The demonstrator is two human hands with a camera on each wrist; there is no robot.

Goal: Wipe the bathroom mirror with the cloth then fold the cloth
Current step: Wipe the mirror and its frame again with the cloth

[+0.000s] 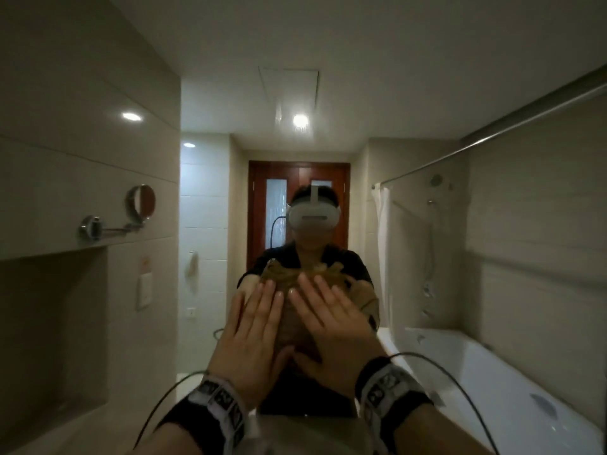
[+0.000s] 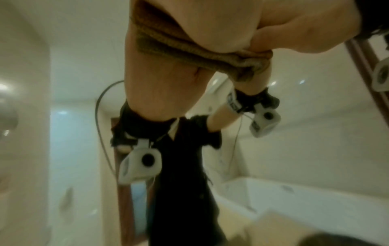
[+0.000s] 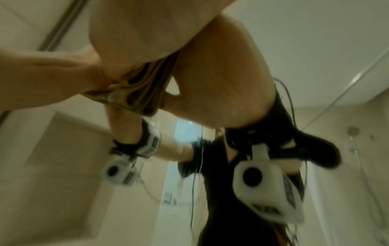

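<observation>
The large bathroom mirror [image 1: 410,198] fills the view ahead and reflects me and the room behind. A brown cloth [image 1: 290,323] lies bunched flat against the glass at chest height. My left hand [image 1: 253,326] and right hand [image 1: 331,323] press on it side by side, with straight, spread fingers pointing up. The hands cover most of the cloth; its upper edge shows in the reflection. In the wrist views the cloth [image 2: 160,48] [image 3: 147,93] is squeezed between the palms and their mirror images.
A round magnifying mirror [image 1: 141,205] on a swing arm juts from the left tiled wall above a recessed niche [image 1: 52,323]. The glass reflects a white bathtub [image 1: 492,372], a curtain rod [image 1: 492,133] and a wooden door [image 1: 262,205]. The counter [image 1: 98,431] lies below my wrists.
</observation>
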